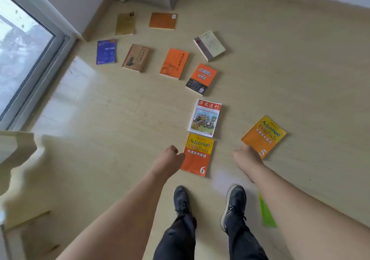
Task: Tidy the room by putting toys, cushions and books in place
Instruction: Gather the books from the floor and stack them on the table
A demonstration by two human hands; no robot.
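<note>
Head view: the "Advance English 6" book (197, 154) lies flat on the floor (300, 69) just ahead of the shoes (181, 198). The left hand (168, 160), fingers loosely curled and holding nothing, hovers at its left edge. The right hand (247, 156), right of that book, overlaps the near corner of the "Advance English 5" book (264, 135); whether it grips is unclear. A green object (266, 212) is half hidden behind the right forearm.

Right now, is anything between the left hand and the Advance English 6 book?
Nothing visible. The left hand hangs beside the left edge of the Advance English 6 book, which lies flat on bare floor with nothing on its cover.
</note>
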